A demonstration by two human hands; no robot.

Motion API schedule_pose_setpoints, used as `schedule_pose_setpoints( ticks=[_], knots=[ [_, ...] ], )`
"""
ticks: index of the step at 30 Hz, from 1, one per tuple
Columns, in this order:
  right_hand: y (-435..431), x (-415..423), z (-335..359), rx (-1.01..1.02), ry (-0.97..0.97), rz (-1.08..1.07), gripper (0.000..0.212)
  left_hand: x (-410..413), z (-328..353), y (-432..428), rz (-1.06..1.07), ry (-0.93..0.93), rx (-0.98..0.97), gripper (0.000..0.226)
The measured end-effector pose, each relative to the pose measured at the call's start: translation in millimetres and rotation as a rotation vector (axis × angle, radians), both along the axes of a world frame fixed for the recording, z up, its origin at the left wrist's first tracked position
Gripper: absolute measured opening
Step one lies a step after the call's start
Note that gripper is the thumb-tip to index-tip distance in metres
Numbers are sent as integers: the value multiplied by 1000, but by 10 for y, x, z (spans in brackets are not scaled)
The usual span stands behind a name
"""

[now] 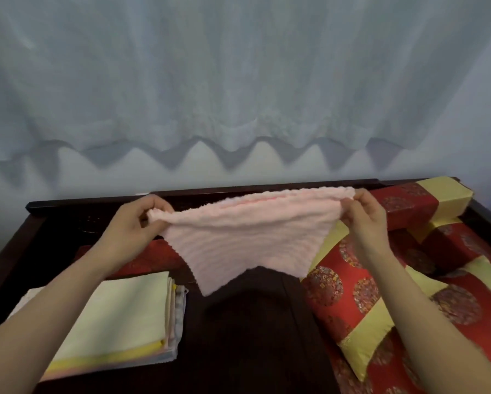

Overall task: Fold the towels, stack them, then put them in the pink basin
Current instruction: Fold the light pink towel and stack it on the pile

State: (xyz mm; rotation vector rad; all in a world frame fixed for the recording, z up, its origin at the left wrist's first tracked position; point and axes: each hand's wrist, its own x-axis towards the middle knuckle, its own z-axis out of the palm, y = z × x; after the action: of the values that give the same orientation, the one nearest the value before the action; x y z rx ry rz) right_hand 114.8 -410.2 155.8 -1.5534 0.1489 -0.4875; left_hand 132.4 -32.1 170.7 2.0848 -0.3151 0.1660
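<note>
I pinch the pink towel (pixel 244 237) with my left hand (pixel 133 223) and right hand (pixel 363 217), corners between fingertips. Below my fingers it sags unevenly, so I expect a crooked fold.

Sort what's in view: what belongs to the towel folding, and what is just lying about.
Job: pink towel, pinched at its top corners by the left hand and right hand; stack of folded towels.
Lying about: red-and-yellow cushions; pale curtain; dark wooden surface.

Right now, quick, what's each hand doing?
Left hand: pinching one top corner of the pink towel, held up in the air.
Right hand: pinching the other top corner.
</note>
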Motion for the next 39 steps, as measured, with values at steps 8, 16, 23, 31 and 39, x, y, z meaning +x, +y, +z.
schedule_pose_setpoints(
  ticks=[8, 16, 23, 31, 39],
  knots=[
    [-370, -1251, -1052, -161, 291, 140, 17, -907, -951, 63, -240, 138, 304, 32],
    [-371, -1577, -2143, -24, 669, 127, 18, -1037, -2121, -126, -265, 456, 349, 29],
    [-323, -865, -2418, -88, 798, -67, 22, -298, -2397, -508, 104, 521, 102, 12],
    [-338, -635, -2725, -257, 986, -122, 31, -35, -2787, -802, 338, 669, 72, 14],
    [-281, -830, -2787, -217, 990, -39, 27, -256, -2780, -811, 277, 1140, 5, 56]
  ],
)
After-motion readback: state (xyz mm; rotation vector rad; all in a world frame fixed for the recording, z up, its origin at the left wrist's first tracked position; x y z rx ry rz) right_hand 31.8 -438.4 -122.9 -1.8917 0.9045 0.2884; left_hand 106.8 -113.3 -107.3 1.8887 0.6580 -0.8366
